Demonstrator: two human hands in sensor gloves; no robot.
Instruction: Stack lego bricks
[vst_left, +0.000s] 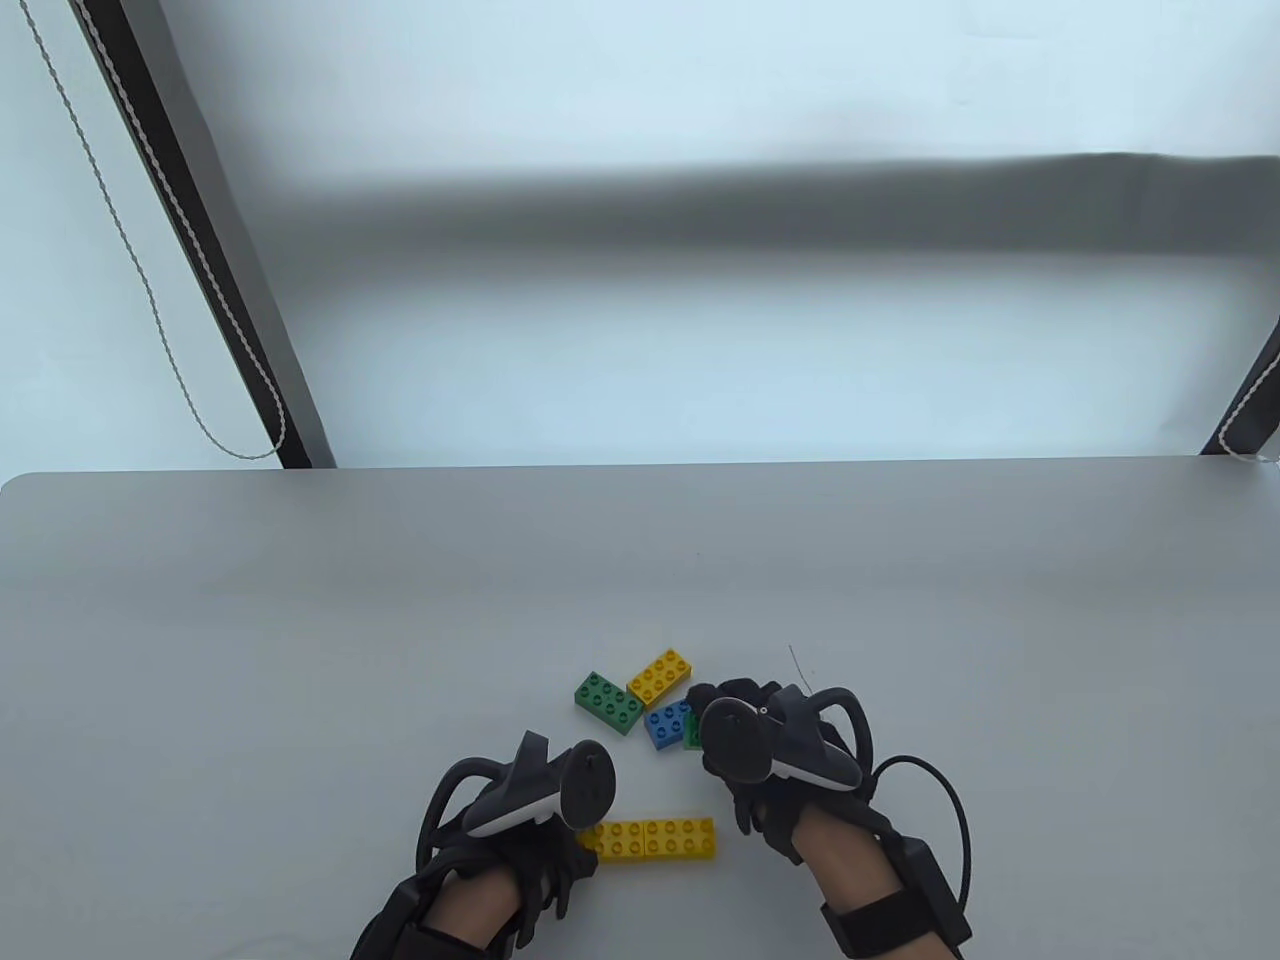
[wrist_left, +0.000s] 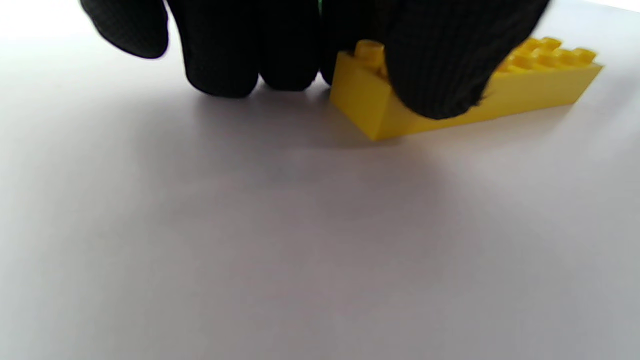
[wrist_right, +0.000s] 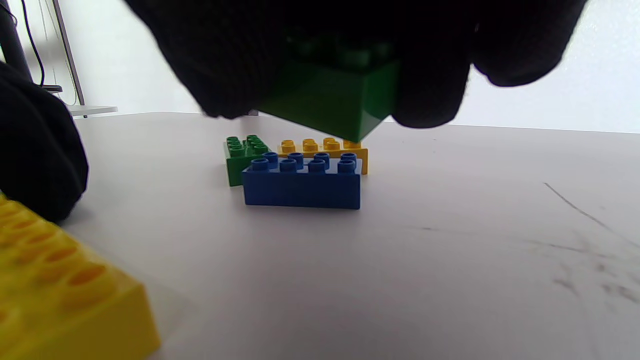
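My right hand (vst_left: 735, 735) grips a green brick (wrist_right: 332, 102) and holds it off the table, just above and behind a blue brick (wrist_right: 302, 182). The blue brick (vst_left: 668, 722) lies beside a second green brick (vst_left: 608, 702) and a small yellow brick (vst_left: 660, 676). My left hand (vst_left: 545, 800) holds the left end of a long yellow brick (vst_left: 655, 838) that lies flat on the table; in the left wrist view a fingertip (wrist_left: 440, 65) presses its near side (wrist_left: 500, 90). The long yellow brick also shows at the bottom left of the right wrist view (wrist_right: 60, 295).
The grey table (vst_left: 300, 650) stretches to a far edge with a white wall behind. A dark post (vst_left: 200, 230) with a cord stands beyond the far left. Faint scratches (wrist_right: 580, 210) mark the table to the right of the bricks.
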